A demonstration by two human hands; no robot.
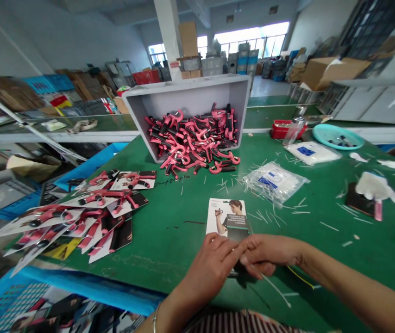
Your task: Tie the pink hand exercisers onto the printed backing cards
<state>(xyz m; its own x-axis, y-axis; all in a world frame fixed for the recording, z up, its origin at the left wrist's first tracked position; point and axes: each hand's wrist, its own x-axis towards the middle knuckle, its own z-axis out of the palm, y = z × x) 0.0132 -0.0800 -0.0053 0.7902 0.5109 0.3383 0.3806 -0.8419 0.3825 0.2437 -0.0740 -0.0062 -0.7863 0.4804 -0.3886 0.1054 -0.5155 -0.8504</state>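
Note:
A printed backing card (228, 217) with a picture of a person lies on the green table in front of me. My left hand (214, 259) lies over its lower part, fingers bent and holding it down. My right hand (261, 254) meets the left at the card's lower right, thumb and fingers pinched together. From under the right fingers a thin white cable tie (278, 291) sticks out toward me. Whatever lies beneath both hands is mostly hidden. To the left, pink and black hand grips (95, 199) on cards are heaped in a loose pile.
A grey bin (186, 85) lies on its side, spilling pink hand grips (197, 138). Bags of white ties (273, 182), scattered ties, a white glove (374, 187), a red box (287, 129) and a turquoise tray (338, 136) lie right. A blue basket (6, 296) stands lower left.

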